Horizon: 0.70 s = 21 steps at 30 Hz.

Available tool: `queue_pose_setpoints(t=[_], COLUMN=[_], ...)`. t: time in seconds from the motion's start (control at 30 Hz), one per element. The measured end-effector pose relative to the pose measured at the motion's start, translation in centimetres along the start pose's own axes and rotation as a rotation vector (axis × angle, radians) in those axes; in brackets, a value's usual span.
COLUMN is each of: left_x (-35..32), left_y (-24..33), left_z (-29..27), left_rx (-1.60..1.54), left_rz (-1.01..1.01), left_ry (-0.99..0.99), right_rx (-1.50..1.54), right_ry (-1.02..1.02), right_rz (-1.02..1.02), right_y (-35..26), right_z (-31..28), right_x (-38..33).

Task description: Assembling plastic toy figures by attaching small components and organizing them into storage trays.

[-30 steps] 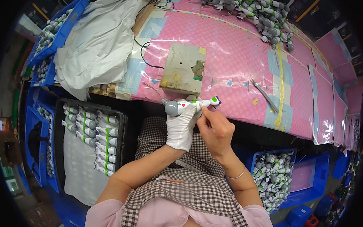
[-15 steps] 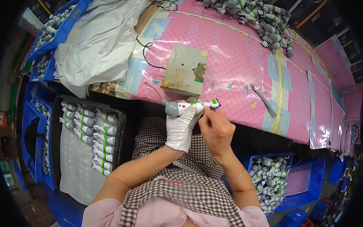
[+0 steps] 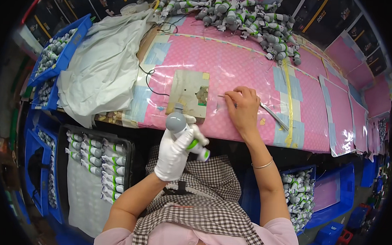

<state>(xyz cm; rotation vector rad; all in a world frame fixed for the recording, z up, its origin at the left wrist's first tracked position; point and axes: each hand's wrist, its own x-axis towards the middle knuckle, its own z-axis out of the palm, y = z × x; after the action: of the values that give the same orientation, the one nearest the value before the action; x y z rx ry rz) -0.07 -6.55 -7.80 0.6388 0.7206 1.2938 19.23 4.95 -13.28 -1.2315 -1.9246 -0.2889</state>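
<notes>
Pink table cover (image 3: 226, 128), blue crate (image 3: 74, 53), gingham apron (image 3: 192, 218)
From where I stand, dark-and-white checks cross a pale pink shirt (image 3: 168, 237); the glove (image 3: 170, 155) is white, the bulb-ended device (image 3: 177, 122) grey, white and green, the bracelet (image 3: 262, 164) silvery.

From the person's head, the left fisheye camera is looking down and forward, sitting close above the checked apron (image 3: 197, 215) and facing the pink surface (image 3: 232, 65) beyond it.
</notes>
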Motion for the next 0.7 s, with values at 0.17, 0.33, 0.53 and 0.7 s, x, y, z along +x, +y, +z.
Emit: queue_pose_setpoints(t=[0.17, 0.33, 0.53, 0.7], left_x=[-0.4, -0.8, -0.3, -0.6], left_y=[0.5, -0.2, -1.5, -1.3], left_z=[-1.9, -1.8, -2.5, -2.5], left_rx=[0.112, 0.230, -0.025, -0.229], left_rz=[-0.099, -0.396, -0.577, -0.686], left_ry=[-0.149, -0.161, -0.243, -0.177], right_rx=[0.766, 1.549, 1.545, 1.543], right_ry=[-0.485, -0.360, -0.408, -0.439], right_rz=[0.741, 1.119, 1.099, 1.078], right_y=[-2.3, -4.1, -3.5, -3.0], right_z=[-3.1, -4.3, -4.4, -3.4], right_x=[0.0, 0.6, 0.7, 0.4])
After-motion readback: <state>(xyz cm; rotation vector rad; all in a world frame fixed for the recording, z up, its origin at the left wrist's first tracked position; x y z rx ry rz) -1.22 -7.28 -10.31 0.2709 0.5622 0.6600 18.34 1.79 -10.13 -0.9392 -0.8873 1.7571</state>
